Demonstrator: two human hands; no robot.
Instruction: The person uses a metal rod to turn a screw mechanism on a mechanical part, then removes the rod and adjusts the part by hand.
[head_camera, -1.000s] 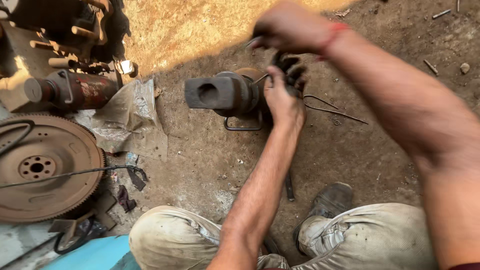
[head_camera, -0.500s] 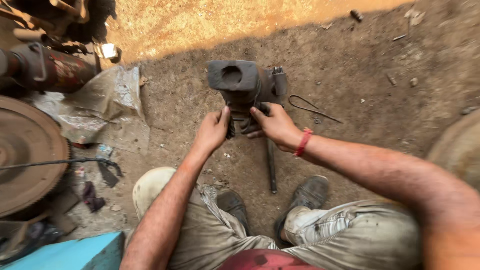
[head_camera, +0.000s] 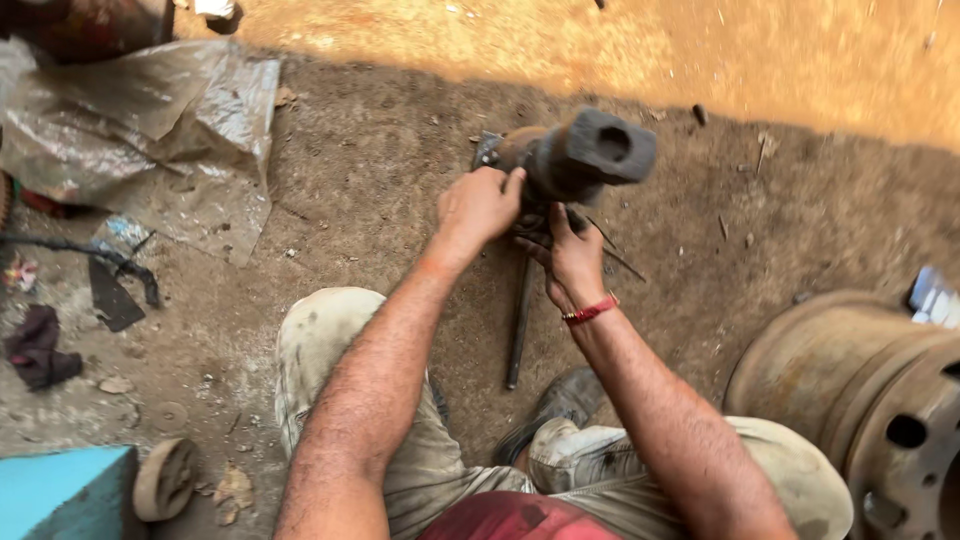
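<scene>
View: I look down from a head camera at a person squatting on bare dirt, knees at the bottom of the frame.
Main thing: a heavy dark metal part (head_camera: 585, 155) with a squarish hollow end stands just above centre, its open end tipped toward two o'clock.
Left hand (head_camera: 480, 205): it rests on the near side of the metal part at about nine o'clock of it, fingers curled and closed against it.
Right hand (head_camera: 572, 255): it sits under the part at six o'clock, fingers reaching up into the base; I cannot tell whether they grip or only press, as the part hides the tips.
Rod: a dark metal rod (head_camera: 518, 325) lies on the ground running from below the hands toward six o'clock.
Progress: I judge the work as mid-way; both hands are on the part, and nothing visibly separated lies beside it.
Surroundings: a crumpled plastic sheet (head_camera: 170, 130) at ten o'clock, a rusty wheel rim (head_camera: 860, 400) at four o'clock, a turquoise block (head_camera: 60, 495) at eight o'clock.
</scene>
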